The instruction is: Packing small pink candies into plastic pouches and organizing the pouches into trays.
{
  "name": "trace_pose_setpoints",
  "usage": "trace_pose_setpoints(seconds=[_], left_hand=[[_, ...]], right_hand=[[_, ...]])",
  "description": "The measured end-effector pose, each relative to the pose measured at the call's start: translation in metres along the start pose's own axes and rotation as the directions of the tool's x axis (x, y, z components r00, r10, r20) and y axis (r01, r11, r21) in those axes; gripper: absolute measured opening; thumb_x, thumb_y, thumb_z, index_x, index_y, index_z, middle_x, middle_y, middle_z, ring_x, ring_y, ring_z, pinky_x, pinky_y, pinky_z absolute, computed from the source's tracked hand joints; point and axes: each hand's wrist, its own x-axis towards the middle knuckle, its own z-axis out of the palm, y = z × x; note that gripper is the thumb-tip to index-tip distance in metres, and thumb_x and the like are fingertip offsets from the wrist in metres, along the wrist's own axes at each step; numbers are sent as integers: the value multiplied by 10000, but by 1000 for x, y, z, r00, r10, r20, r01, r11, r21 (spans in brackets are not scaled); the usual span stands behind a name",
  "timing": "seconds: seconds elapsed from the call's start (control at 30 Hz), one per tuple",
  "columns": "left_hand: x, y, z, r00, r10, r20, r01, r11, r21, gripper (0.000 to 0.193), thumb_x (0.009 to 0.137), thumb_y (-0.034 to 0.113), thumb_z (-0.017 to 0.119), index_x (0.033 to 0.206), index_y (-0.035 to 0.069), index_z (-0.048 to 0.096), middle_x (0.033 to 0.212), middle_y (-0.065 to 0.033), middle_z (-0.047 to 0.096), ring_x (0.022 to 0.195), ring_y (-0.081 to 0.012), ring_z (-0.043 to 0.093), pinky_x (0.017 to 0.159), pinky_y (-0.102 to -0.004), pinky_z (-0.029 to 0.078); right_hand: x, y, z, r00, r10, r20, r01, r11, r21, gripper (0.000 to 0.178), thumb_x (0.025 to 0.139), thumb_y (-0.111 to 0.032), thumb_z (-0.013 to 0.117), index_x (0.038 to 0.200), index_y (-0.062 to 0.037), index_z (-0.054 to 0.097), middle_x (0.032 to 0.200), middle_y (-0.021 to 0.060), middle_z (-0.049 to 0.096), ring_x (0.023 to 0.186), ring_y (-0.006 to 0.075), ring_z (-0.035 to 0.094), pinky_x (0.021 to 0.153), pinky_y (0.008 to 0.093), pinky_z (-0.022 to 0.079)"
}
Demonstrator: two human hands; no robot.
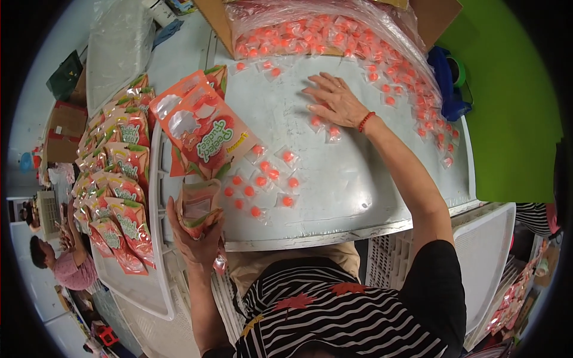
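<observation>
My left hand (195, 246) is wrapped round an upright pouch (199, 194) at the table's near left edge. The pouch's mouth gapes upward; how much it contains cannot be seen. Over the table, my right hand (339, 102) is open with its fingers stretched out. Two wrapped red candies (333, 132) lie right beside its palm and wrist. Between my hands, several clear-wrapped red candies (261, 181) are scattered on the white tabletop (340, 179). Flat printed pouches (206, 128) in red and orange lie overlapped just beyond my left hand.
A cardboard box (439, 21) lined with clear plastic spills a heap of candies (298, 37) across the far side. Filled pouches (128, 173) stand in rows in a white tray (156, 298) on the left. A blue tape dispenser (444, 83) sits at the right. Another person (71, 262) is far left.
</observation>
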Motion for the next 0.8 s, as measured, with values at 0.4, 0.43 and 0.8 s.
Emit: trace_pose_setpoints(seconds=[0.4, 0.43, 0.8], left_hand=[[-5, -8, -3, 996, 81, -27, -78, 992, 96, 996, 595, 196, 871, 1384, -15, 300, 1270, -243, 483, 1116, -387, 530, 927, -426, 445], [-4, -5, -2, 1000, 12, -20, -11, 999, 43, 980, 592, 229, 877, 1368, -15, 331, 1236, -233, 502, 1109, -386, 532, 921, -446, 446], [18, 27, 41, 938, 342, 58, -345, 937, 52, 895, 596, 339, 833, 1308, 5, 405, 1197, -179, 514, 1031, -366, 510, 886, -465, 418]], right_hand=[[-70, -93, 10, 994, -14, 113, 26, 994, -107, 598, 802, -530, 615, 1276, -176, 525, 1389, 166, 354, 1281, 425, 308, 1026, 564, 285], [-71, -95, 13, 999, -16, 45, 20, 996, -90, 549, 794, -438, 650, 1259, -171, 533, 1351, 152, 397, 1250, 398, 342, 1010, 550, 299], [-50, -96, 15, 964, 39, -264, -20, 997, 72, 133, 840, -196, 652, 819, -64, 644, 763, 66, 597, 596, 219, 600, 504, 314, 480]])
